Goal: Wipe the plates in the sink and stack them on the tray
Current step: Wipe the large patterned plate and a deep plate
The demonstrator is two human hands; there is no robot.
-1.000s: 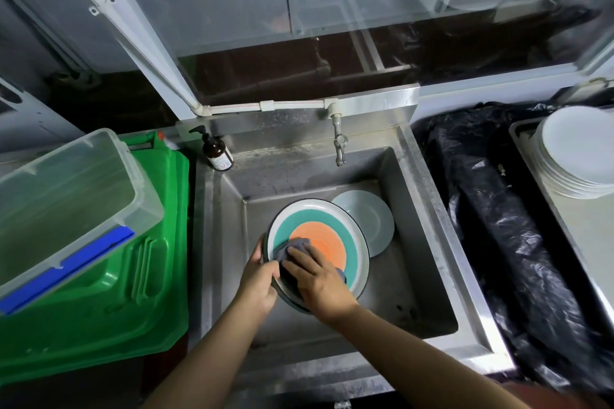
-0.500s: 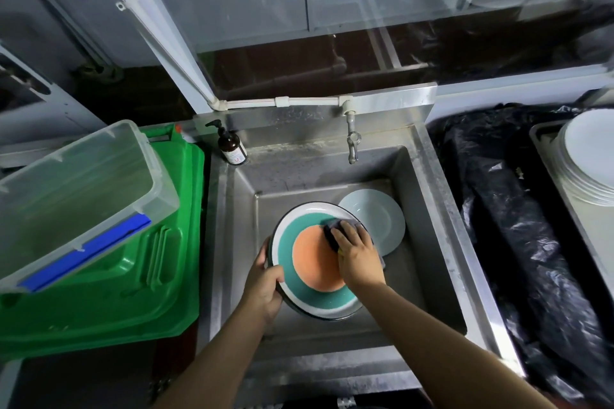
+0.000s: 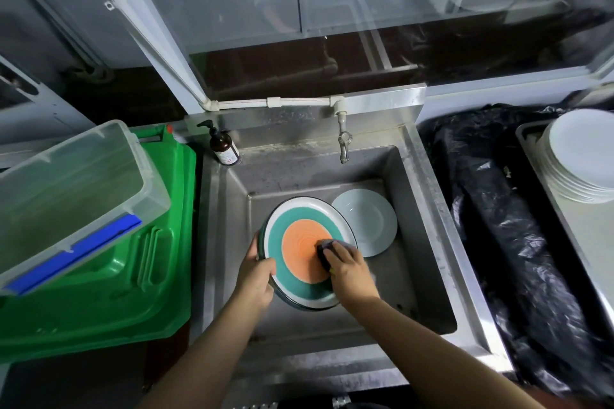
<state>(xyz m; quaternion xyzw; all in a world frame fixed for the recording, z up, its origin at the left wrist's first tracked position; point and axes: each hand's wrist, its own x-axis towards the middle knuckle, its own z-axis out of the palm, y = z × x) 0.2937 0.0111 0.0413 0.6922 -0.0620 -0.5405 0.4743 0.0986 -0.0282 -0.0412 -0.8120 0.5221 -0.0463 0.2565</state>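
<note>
Risk: plate [image 3: 300,256], tilted, gripped at rim by left hand [image 3: 257,279]; right hand [image 3: 349,271] pinching sponge [image 3: 325,252]; could slip into sink [image 3: 428,242].

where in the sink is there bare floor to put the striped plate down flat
Bare sink floor shows at the back, between the tap and both plates, and along the near right wall. The middle is crowded: the left hand holds the striped plate, the pale plate lies behind it.
</note>
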